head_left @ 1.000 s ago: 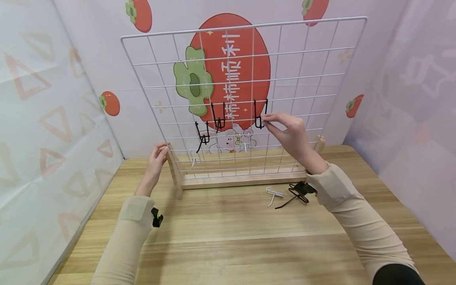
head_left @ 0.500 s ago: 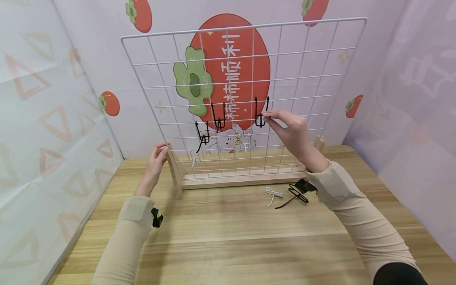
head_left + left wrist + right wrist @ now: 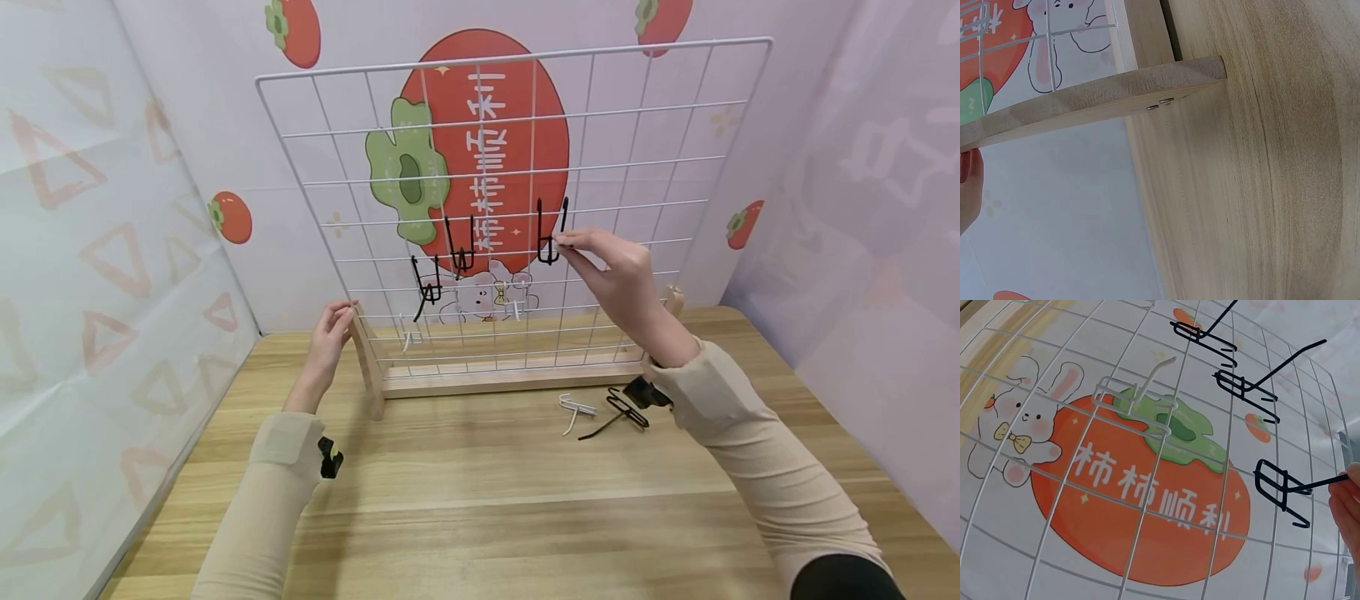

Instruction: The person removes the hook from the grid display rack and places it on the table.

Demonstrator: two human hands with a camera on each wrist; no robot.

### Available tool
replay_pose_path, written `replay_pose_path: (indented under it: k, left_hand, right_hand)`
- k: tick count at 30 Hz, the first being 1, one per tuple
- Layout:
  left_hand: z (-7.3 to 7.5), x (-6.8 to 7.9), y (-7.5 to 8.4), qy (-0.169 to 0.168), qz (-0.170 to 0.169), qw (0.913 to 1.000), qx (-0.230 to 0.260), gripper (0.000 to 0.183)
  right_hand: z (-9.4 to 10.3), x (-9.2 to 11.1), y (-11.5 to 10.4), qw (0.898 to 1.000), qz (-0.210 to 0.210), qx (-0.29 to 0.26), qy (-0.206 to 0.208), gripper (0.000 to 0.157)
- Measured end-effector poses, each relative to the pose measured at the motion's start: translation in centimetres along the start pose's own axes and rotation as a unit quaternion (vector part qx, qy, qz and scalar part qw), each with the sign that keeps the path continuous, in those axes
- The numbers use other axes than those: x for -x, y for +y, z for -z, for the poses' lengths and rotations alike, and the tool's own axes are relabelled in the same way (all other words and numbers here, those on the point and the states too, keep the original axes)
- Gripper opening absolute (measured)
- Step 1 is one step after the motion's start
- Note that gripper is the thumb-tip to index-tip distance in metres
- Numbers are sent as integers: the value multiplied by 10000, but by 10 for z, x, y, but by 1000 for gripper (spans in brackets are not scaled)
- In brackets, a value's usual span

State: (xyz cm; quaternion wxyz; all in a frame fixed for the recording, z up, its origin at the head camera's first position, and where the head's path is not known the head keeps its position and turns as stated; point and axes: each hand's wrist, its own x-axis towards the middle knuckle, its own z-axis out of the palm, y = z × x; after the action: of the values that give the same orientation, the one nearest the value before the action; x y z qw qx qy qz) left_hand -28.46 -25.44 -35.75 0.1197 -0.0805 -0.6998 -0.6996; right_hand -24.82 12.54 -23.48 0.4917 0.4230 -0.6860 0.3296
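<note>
My right hand pinches the prong of a black wire hook between thumb and fingertips. That hook stands against the white wire grid, right of centre. In the right wrist view, fingers hold the end of the hook's prong, its looped back lying near the grid wires. Whether its two upper ends sit over a wire, I cannot tell. My left hand grips the top of the stand's left wooden upright; only some fingers show in the left wrist view.
On the grid's left part hang two more black hooks, an upper one and a lower one. Small white hooks hang lower down. A white hook and a black hook lie on the wooden table.
My right hand has risen slightly, carrying the black hook a little up along the grid. The left hand has stayed on the upright.
</note>
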Motion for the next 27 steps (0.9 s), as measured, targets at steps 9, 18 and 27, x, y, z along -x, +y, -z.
replay_pose_path:
  k: [9,18,27]
  left_hand:
    - [0,0,0,3,-30,10000,-39,5]
    - [-10,10,21,-40,135,9999,-14,11]
    - [-9,10,19,1,109,9999,-21,10]
  right_hand:
    - [2,2,-8,9998,-3,-162,67,18]
    - [5,11,-14,9998,85,-170,6,22]
    - [5,21,-17,9994,126,-331,-38,22]
